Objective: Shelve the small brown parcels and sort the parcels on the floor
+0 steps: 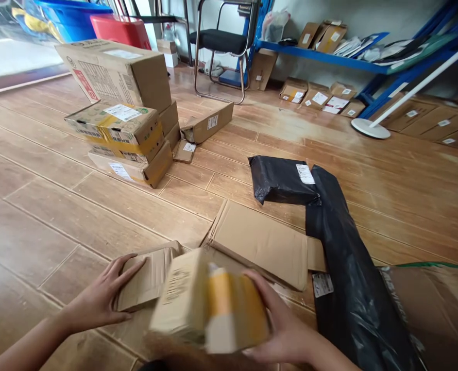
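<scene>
My right hand [286, 327] grips a small cardboard box with yellow tape [209, 304], held tilted just above the floor and blurred by motion. My left hand [101, 296] lies on a flat taped cardboard parcel [147, 275] on the wooden floor, with its fingers curled over the parcel's left edge. Just beyond the held box rests a flattened cardboard piece [263, 242].
A stack of cardboard boxes [124, 113] stands at the back left. A black plastic mailer [281, 180] and a long black plastic bag [348, 268] lie to the right. A chair [223, 44], blue shelving [329, 54] with parcels and a white stand base [370, 128] are farther back.
</scene>
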Tool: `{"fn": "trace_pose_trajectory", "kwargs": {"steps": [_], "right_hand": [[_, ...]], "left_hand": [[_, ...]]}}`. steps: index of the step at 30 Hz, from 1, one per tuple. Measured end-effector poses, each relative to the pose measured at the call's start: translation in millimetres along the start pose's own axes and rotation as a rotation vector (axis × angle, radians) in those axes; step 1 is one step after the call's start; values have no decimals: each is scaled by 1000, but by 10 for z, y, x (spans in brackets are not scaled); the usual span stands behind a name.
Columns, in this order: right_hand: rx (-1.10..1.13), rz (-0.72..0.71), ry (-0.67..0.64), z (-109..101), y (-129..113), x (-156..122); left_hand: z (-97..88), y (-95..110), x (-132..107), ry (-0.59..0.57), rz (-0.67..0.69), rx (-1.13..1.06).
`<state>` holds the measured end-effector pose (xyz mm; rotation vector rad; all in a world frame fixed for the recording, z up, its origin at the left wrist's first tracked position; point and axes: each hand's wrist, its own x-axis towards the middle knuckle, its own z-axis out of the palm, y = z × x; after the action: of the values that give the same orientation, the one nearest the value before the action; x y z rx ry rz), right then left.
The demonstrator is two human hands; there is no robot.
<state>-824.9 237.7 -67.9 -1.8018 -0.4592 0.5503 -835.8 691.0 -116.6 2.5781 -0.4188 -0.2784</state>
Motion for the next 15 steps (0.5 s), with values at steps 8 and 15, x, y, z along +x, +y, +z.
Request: {"fn": "trace_pose_trajectory", "kwargs": {"steps": [8, 15], "right_hand": [[-666, -202, -194, 1023, -979, 1589], [12, 635, 562, 1019, 181, 1120]], "left_hand": [[-467, 424, 50, 438, -6, -385], [-587, 578, 104, 298, 80, -5]]}}
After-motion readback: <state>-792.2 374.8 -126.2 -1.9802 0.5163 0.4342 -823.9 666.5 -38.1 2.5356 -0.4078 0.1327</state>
